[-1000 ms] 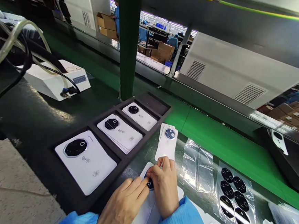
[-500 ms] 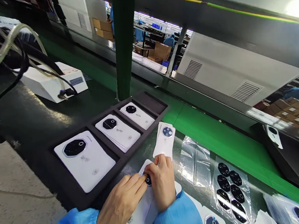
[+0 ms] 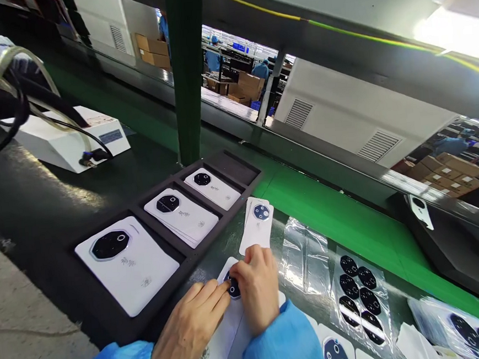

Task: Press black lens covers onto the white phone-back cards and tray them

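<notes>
right hand (image 3: 258, 288) bunches up at the black disc (image 3: 233, 288), can't tell if its grip holds it. left hand (image 3: 190, 327) lies loosely flat. line edges up before pressing.

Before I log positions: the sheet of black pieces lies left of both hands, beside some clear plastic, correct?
Wrong side: the head view shows the sheet of black pieces right of the left hand and right hand, beside the clear plastic.

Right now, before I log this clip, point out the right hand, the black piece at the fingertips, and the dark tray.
right hand (image 3: 257, 290): head view, back of the hand
black piece (image 3: 234, 290): head view, exposed ringed part
dark tray (image 3: 232, 168): head view, far compartment's floor
</notes>
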`<state>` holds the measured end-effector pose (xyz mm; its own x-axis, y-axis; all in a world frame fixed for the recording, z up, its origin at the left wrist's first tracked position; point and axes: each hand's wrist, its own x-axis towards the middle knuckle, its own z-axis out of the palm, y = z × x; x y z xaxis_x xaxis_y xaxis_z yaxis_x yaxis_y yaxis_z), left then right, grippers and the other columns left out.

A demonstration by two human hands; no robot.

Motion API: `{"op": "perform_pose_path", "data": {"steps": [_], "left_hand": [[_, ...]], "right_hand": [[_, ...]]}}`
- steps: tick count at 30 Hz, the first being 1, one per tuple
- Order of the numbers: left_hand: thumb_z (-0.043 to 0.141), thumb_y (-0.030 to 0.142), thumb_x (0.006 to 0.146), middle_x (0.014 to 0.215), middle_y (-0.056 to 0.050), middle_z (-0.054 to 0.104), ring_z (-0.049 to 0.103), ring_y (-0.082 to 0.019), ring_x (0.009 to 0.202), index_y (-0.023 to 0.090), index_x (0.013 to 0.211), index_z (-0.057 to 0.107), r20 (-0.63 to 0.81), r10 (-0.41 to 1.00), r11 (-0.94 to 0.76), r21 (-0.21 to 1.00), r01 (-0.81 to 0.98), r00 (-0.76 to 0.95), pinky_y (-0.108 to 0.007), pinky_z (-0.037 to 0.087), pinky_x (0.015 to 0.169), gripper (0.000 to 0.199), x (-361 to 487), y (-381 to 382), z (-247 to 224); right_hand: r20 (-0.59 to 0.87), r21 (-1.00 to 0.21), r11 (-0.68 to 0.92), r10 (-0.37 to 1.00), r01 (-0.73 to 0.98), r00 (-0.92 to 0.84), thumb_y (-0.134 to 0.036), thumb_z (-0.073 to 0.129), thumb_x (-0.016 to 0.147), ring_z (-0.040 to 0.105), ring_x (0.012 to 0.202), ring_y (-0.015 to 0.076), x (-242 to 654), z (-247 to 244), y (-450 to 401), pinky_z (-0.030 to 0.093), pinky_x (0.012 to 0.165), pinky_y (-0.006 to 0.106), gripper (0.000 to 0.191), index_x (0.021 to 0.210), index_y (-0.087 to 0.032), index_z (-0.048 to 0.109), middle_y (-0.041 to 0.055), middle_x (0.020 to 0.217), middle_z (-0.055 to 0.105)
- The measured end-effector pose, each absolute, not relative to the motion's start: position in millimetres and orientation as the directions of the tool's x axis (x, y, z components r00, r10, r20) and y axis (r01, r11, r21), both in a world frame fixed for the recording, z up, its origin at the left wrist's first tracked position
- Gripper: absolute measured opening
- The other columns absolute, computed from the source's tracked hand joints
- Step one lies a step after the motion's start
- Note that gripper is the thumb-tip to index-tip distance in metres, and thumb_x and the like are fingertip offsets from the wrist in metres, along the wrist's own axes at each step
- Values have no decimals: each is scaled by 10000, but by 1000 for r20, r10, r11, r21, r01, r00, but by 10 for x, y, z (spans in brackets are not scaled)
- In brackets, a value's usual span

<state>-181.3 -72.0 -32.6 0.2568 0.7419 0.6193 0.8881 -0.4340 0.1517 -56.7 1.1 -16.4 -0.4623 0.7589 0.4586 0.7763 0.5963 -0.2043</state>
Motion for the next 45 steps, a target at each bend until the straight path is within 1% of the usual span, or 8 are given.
{"op": "perform_pose_path", "data": {"steps": [8, 13, 16, 22, 27, 32, 41, 45], "left_hand": [[246, -38, 918, 781, -19, 654, 529, -165, 710, 170, 766, 593, 609, 744, -447, 151, 882, 273, -321, 342, 694, 433, -1814, -715, -319], [249, 11, 952, 764, -13, 659, 518, -163, 682, 180, 718, 586, 631, 734, -470, 208, 858, 250, -322, 326, 661, 444, -1819, -714, -303], [226, 19, 959, 816, -23, 686, 538, -173, 723, 184, 712, 593, 656, 705, -490, 178, 853, 269, -330, 330, 683, 472, -1827, -714, -298], [202, 17, 964, 837, -34, 710, 552, -179, 739, 174, 740, 636, 673, 690, -483, 153, 862, 267, -347, 334, 704, 513, -1820, -706, -371], [210, 51, 978, 852, -19, 727, 564, -175, 770, 177, 738, 647, 700, 672, -493, 177, 852, 243, -340, 357, 712, 514, -1803, -712, -377], [195, 56, 985, 798, -4, 714, 556, -157, 719, 189, 709, 637, 706, 671, -489, 193, 851, 226, -325, 347, 691, 538, -1812, -710, -330], [257, 42, 949, 888, -8, 705, 548, -154, 758, 180, 772, 623, 635, 717, -516, 206, 832, 287, -315, 382, 708, 429, -1878, -714, -297], [304, 110, 949, 813, -6, 654, 540, -167, 746, 196, 796, 584, 520, 798, -515, 321, 795, 307, -308, 391, 681, 330, -1910, -659, -190]], "right_hand": [[451, -185, 581, 767, 793, -457, -111, 741, 763, 419, 740, 175, -571, -187, 3, 305, 606, 295, 191, 626, -225, 671, 14, 770, 519], [271, -333, 515, 855, 790, -442, -117, 774, 722, 479, 763, 171, -488, -13, 117, 356, 629, 279, 219, 575, -257, 695, 1, 766, 541], [239, -352, 456, 888, 818, -392, -105, 757, 736, 530, 734, 134, -230, 232, 340, 396, 639, 236, 168, 674, -258, 726, -24, 745, 540], [150, -209, 324, 943, 923, -297, -63, 666, 787, 554, 620, 114, 199, 492, 895, 402, 569, 229, 209, 637, -207, 678, -30, 682, 581], [132, -9, 280, 952, 960, -277, -213, 578, 919, 628, 809, 137, 74, 365, 1156, 525, 720, 299, 88, 878, -173, 645, 21, 946, 657], [89, 115, 307, 944, 945, -318, -279, 563, 934, 627, 956, 180, -130, 177, 1164, 533, 825, 370, 168, 1064, -190, 621, 58, 1121, 630], [5, 75, 280, 960, 957, -281, -252, 567, 932, 631, 982, 204, -147, 233, 961, 529, 851, 419, 256, 1172, -163, 575, 68, 1125, 630], [-20, -13, 213, 977, 977, -213, -269, 571, 929, 636, 967, 204, -75, 330, 990, 545, 818, 405, 300, 1211, -169, 546, 74, 1161, 613]]}}
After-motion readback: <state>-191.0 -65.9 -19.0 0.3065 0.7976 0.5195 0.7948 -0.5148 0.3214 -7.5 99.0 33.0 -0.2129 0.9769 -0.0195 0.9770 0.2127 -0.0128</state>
